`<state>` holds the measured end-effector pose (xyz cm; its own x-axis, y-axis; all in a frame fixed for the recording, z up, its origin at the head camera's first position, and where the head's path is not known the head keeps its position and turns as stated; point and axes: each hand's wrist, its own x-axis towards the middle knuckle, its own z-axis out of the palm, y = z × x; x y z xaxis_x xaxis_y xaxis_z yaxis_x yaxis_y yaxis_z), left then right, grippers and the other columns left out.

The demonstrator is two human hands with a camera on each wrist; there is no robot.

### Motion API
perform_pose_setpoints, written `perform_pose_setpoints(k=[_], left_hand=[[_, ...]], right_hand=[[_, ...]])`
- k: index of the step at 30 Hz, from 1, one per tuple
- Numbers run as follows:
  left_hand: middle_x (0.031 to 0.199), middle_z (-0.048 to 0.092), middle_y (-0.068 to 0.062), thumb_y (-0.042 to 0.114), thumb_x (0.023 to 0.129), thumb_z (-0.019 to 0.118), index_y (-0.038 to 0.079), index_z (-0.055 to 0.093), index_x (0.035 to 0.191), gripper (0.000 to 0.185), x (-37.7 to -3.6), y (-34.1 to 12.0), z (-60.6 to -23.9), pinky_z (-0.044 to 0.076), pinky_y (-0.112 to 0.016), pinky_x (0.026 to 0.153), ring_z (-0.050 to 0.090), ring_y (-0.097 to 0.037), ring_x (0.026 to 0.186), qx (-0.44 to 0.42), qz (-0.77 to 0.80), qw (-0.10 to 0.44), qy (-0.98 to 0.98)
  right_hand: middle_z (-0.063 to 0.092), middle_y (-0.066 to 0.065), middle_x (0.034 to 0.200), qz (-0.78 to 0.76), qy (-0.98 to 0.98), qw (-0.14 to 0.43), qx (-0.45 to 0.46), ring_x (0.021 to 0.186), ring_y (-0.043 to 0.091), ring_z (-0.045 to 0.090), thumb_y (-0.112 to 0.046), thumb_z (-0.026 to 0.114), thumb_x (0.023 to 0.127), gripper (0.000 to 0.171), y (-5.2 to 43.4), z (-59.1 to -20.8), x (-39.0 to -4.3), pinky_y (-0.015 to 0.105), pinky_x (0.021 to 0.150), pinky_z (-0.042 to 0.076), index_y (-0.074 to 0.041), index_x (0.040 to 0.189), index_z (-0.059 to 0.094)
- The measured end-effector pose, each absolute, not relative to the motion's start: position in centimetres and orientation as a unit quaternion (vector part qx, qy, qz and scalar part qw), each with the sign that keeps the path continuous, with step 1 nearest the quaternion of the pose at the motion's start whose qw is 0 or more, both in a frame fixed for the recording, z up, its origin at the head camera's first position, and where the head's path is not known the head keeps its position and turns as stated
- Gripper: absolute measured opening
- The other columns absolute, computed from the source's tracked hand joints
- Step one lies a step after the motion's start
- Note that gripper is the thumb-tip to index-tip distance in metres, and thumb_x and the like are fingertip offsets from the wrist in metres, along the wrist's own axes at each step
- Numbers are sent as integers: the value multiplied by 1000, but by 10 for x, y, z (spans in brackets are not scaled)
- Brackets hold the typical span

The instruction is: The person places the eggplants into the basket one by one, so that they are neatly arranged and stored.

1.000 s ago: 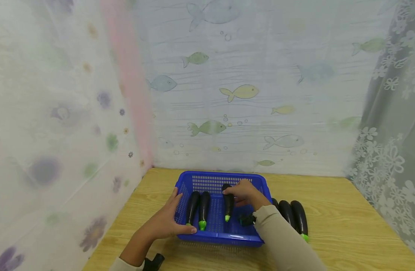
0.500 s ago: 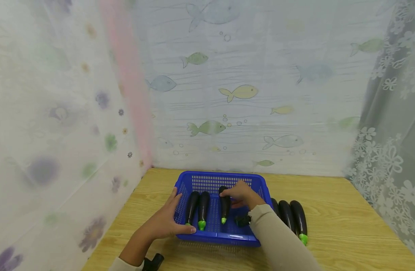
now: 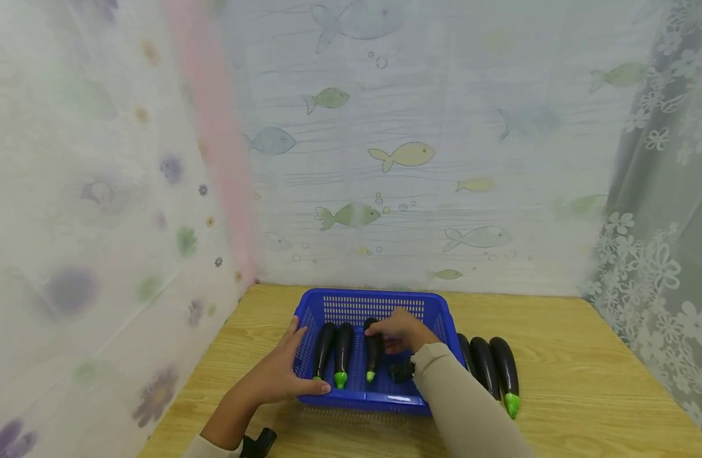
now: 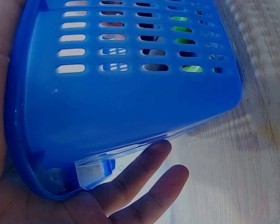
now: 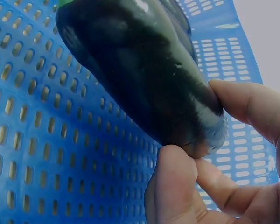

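A blue perforated basket (image 3: 385, 303) stands on the wooden table. Two dark eggplants (image 3: 333, 348) with green stems lie side by side in its left part. My right hand (image 3: 398, 329) pinches the rounded end of a third eggplant (image 3: 373, 348) (image 5: 135, 70) inside the basket, just right of those two. My left hand (image 3: 282, 372) holds the basket's front left corner (image 4: 121, 116), thumb along the front rim and fingers (image 4: 144, 172) spread beneath it.
Three more eggplants (image 3: 488, 362) lie side by side on the table right of the basket. Patterned curtains close in the table at the back, left and right. Bare wood (image 3: 585, 375) stretches to the right and along the front.
My right hand has carried the third eggplant leftward in the basket, closer to the two lying there. The left hand has kept its hold on the corner.
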<state>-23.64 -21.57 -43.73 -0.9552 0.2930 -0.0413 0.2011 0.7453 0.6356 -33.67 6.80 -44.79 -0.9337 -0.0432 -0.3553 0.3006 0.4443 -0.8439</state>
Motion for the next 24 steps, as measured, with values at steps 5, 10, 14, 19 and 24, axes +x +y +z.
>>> perform_pose_setpoints(k=[5,10,14,19,24], left_hand=[[175,-8,-8,66,71,86,14,16,167,131,-236,-215,-436,31,-74,114,16,-47,157,131,334,72,931],[175,-8,-9,68,69,86,13,17,167,133,-236,-215,-435,32,-74,113,18,-48,157,130,335,71,931],[175,-8,-10,69,68,86,12,17,167,133,-235,-215,-435,32,-74,113,17,-48,157,134,337,72,929],[175,-9,-10,65,71,87,11,16,167,131,-235,-216,-437,32,-73,114,17,-48,157,141,340,69,927],[175,-10,-10,60,73,88,10,16,167,129,-236,-217,-437,33,-72,115,17,-48,157,148,340,65,926]], right_hand=[[61,12,90,-527,830,168,69,76,25,67,-20,86,81,40,65,-449,-335,35,63,64,0,104,61],[63,16,96,-535,824,175,64,80,28,69,-18,85,82,44,61,-446,-331,37,67,64,3,113,61],[64,20,99,-541,820,176,62,82,30,71,-15,85,83,49,57,-444,-329,39,70,65,5,118,57],[66,21,98,-538,820,182,63,82,32,73,-15,85,83,48,54,-443,-327,41,72,65,5,117,58],[67,22,99,-529,826,184,58,84,34,74,-18,86,84,49,52,-443,-327,42,73,65,5,118,59]])
